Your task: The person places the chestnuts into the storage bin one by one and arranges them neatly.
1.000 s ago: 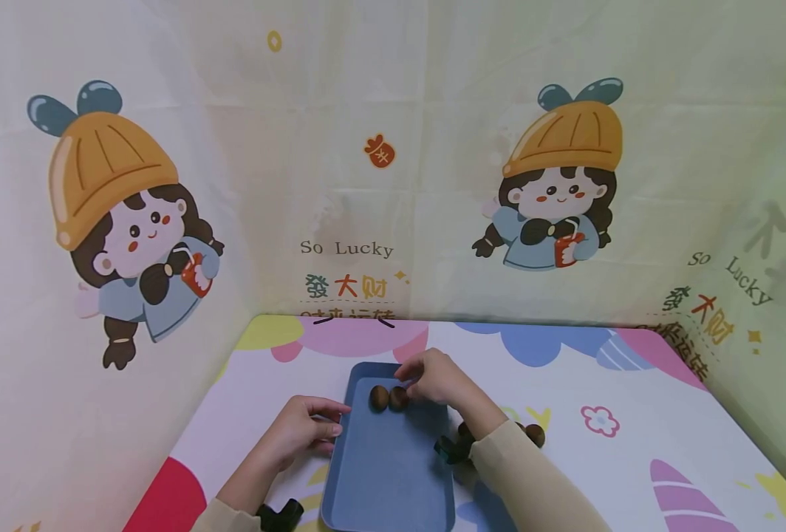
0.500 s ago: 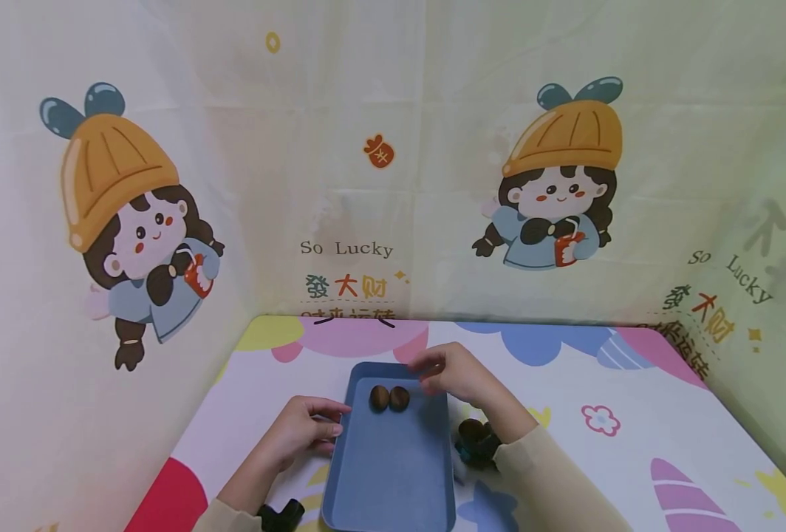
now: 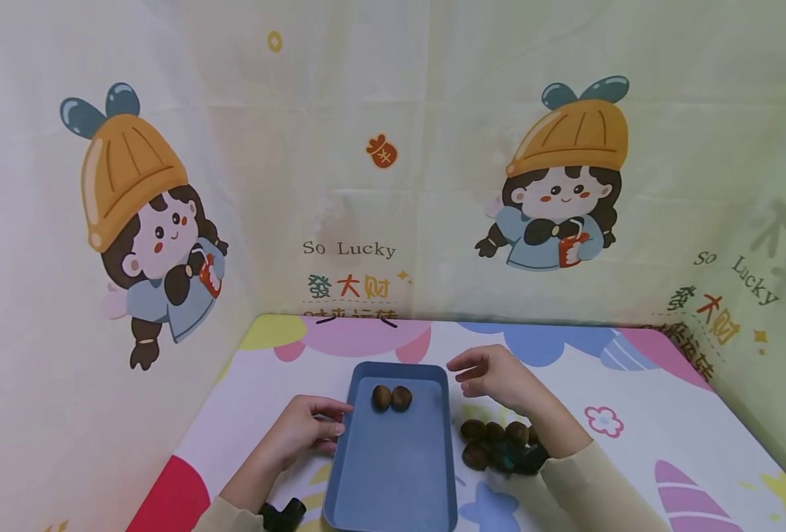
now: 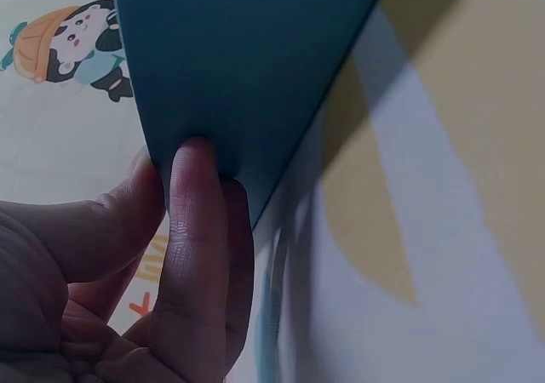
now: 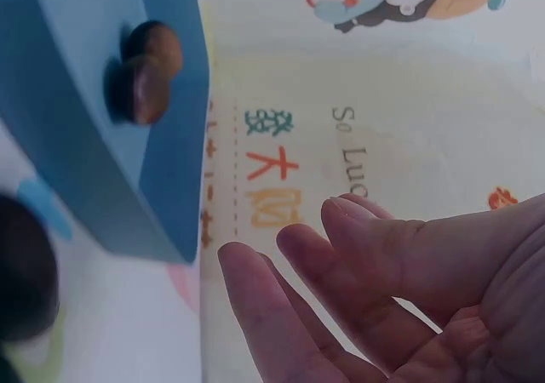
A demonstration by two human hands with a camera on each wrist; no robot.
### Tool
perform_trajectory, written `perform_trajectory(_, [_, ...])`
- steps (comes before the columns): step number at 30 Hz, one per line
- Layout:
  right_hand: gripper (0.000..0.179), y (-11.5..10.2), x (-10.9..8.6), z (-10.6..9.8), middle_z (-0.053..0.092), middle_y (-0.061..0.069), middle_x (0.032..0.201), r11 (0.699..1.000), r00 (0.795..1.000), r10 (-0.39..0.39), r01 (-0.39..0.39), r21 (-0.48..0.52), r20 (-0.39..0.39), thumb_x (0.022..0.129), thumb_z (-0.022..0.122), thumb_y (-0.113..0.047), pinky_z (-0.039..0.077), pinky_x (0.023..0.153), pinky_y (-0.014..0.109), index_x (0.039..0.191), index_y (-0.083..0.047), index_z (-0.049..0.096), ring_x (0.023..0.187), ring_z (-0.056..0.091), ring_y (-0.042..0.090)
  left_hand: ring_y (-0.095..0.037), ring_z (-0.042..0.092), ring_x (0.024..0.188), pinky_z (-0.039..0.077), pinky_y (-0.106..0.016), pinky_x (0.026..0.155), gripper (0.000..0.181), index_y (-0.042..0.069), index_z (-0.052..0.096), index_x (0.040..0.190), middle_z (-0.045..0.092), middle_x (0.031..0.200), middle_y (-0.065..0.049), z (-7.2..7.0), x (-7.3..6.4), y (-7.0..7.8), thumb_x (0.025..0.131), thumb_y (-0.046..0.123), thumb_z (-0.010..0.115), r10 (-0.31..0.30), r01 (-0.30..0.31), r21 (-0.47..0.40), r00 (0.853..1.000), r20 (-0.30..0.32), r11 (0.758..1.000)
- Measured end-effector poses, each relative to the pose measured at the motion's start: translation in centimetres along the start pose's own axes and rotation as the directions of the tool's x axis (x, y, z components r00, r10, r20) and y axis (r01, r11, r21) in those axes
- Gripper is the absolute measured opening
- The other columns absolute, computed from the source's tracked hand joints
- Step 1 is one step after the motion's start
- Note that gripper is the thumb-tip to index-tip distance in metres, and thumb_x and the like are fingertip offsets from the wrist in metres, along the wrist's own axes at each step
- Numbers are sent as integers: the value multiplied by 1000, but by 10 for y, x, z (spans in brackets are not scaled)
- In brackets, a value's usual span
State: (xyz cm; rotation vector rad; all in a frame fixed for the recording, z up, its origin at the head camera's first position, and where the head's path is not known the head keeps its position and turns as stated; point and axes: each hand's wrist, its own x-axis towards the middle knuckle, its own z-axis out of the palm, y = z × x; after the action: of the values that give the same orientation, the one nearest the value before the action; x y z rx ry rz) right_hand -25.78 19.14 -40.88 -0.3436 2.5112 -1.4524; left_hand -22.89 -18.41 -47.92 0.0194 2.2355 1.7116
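Prob between placements, pinching tray (image 3: 393,473) at left w/ L hand (image 3: 303,427), w/ 2 chestnuts (image 3: 382,399) inside at far end, holding nothing in loosely spread R hand (image 3: 499,375) at right, next needing reach nearer for chestnut pile (image 3: 495,433).

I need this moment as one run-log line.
left grip: touches blue tray, left side | right grip: holds nothing, beside tray | in tray: two chestnuts | on table: chestnut group, right of tray

Cream walls (image 3: 340,96) w/ cartoon prints (image 3: 569,181) behind multicol. tabletop (image 3: 639,388).
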Motion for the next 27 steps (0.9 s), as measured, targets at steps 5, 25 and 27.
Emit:
perform_trajectory(5, [34,9,-15,-14,74,19,133,999,999,30,-31,-35,-15,94,75,2,68,91,43,126,-9,77,121,72,39,-15,70,75,67,-35,64,37,0,78,127,74,109,-15,0,1,-1,91,-5,80,0,0,-2,1000,-2,1000])
perform_trajectory(25, [36,59,-61,-52,76,21,128,986,1000,19,-22,-167,-21,93,75,2,67,93,46,129,2,73,116,74,38,-14,70,74,66,-33,63,37,-1,77,128,75,110,-15,0,0,-5,91,-5,80,17,-17,-7,1000,4,1000])
perform_trajectory(27, [36,65,-64,-54,77,21,127,984,999,26,-31,-174,-28,92,76,2,66,92,44,129,2,74,116,75,38,-13,70,74,67,-33,63,37,-1,77,128,75,109,-15,1,-1,-5,91,-5,79,18,-18,-6,1000,3,1000])
